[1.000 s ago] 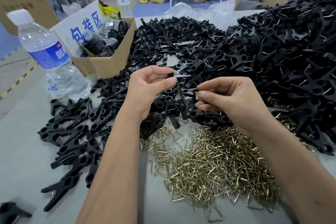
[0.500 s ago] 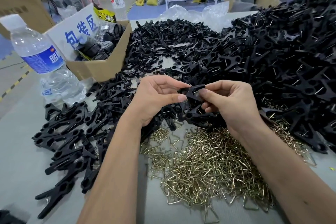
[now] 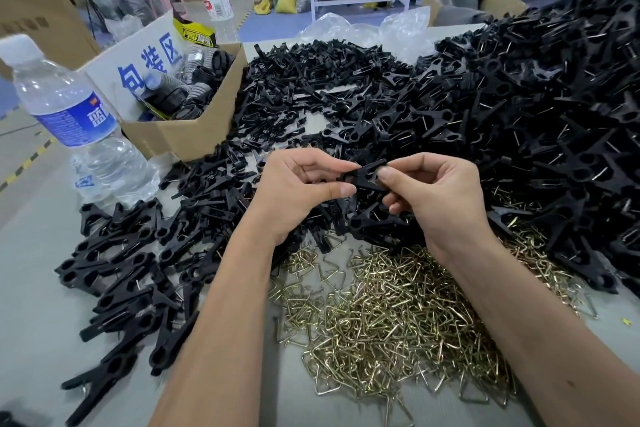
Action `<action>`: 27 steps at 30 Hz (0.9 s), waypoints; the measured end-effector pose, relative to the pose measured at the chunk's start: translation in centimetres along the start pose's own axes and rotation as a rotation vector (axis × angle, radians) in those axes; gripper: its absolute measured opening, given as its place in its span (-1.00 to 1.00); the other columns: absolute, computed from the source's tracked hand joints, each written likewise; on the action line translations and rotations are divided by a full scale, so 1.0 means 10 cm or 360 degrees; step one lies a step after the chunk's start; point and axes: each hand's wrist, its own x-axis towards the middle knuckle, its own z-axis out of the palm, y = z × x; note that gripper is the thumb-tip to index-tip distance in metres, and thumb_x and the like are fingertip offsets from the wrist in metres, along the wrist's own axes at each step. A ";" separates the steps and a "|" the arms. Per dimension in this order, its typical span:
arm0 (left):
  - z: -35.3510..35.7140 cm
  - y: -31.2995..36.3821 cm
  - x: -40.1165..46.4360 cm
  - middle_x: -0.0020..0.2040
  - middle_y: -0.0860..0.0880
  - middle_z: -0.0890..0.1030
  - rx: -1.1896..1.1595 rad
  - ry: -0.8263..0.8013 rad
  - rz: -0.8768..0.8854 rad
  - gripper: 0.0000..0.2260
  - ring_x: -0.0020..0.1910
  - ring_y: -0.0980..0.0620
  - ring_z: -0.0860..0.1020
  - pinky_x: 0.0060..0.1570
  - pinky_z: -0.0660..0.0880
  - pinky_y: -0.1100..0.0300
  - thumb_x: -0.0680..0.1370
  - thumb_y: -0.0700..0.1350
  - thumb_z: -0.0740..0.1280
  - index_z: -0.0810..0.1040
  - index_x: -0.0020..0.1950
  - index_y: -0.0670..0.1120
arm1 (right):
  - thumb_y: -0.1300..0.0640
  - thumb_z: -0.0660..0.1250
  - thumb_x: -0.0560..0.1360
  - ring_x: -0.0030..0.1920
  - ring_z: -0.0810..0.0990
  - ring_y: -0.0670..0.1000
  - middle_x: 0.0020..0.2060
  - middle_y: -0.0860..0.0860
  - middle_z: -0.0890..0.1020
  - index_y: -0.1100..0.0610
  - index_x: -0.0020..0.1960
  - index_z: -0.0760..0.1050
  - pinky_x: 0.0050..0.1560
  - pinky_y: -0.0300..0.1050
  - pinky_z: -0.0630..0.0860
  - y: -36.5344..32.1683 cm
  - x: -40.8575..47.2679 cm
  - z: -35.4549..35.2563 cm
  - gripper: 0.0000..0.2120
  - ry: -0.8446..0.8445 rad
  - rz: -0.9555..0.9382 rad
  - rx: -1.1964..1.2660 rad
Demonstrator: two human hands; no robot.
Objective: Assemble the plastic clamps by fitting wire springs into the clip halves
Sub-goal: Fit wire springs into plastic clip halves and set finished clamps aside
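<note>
On a bench (image 3: 41,288) piled with parts, left hand (image 3: 298,191) and right hand (image 3: 436,194) pinching one black clamp (image 3: 363,174), probably seating its spring; next, pressing it home.

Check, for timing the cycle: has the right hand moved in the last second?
Yes: the right hand shifted left, toward the cardboard box, onto the clip.

My one head camera looks forward and down, wide-angle and close over my left hand (image 3: 298,191) and right hand (image 3: 436,198), the table (image 3: 31,288) filling the foreground and shelving far behind.
</note>
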 end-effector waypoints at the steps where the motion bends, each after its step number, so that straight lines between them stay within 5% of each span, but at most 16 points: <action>1: 0.00 0.00 0.00 -0.05 -0.19 0.75 0.0005 -0.0003 0.0003 -0.72 -0.07 -0.08 0.74 -0.04 0.65 0.14 0.35 -0.37 0.59 0.72 0.03 -0.21 | 0.29 0.58 0.44 -0.42 0.65 0.00 -0.31 0.14 0.72 0.23 -0.13 0.67 -0.41 -0.23 0.55 -0.01 0.00 -0.01 -0.91 -0.0019 0.0006 0.0026; 7: 0.04 0.07 -0.03 -0.13 -0.05 0.76 -0.0116 0.0006 0.0051 -0.75 -0.18 0.10 0.71 -0.22 0.58 0.35 0.32 -0.25 0.59 0.75 -0.02 -0.12 | 0.00 0.63 0.24 -0.39 0.57 -0.08 -0.27 0.04 0.68 0.14 -0.10 0.65 -0.45 -0.31 0.48 -0.02 0.02 -0.03 -0.67 -0.0264 0.0392 0.0431; 11: 0.10 0.08 -0.03 -0.11 -0.07 0.76 -0.0235 -0.0013 0.0047 -0.69 -0.14 0.06 0.72 -0.15 0.62 0.26 0.31 -0.28 0.60 0.73 0.01 -0.05 | -0.12 0.50 0.40 -0.37 0.62 -0.12 -0.25 0.04 0.68 0.06 0.08 0.72 -0.46 -0.37 0.52 -0.02 0.02 -0.08 -0.65 -0.0672 0.0615 0.0616; 17: 0.13 0.09 -0.04 -0.18 -0.08 0.74 -0.0252 0.0003 0.0088 -0.66 -0.19 0.04 0.71 -0.16 0.64 0.19 0.29 -0.31 0.64 0.61 -0.07 -0.04 | -0.01 0.68 0.32 -0.37 0.60 -0.14 -0.25 0.06 0.63 0.09 0.11 0.73 -0.45 -0.41 0.54 -0.03 0.04 -0.13 -0.59 -0.1079 0.0790 0.1120; 27: 0.10 0.11 -0.05 -0.27 -0.01 0.72 0.0047 0.0048 0.0161 -0.72 -0.29 0.10 0.67 -0.20 0.61 0.25 0.24 -0.17 0.69 0.67 -0.19 0.04 | 0.21 0.70 0.28 -0.47 0.53 -0.15 -0.33 0.09 0.53 0.20 0.03 0.69 -0.57 -0.40 0.47 -0.02 0.05 -0.13 -0.64 -0.1081 0.0956 0.1357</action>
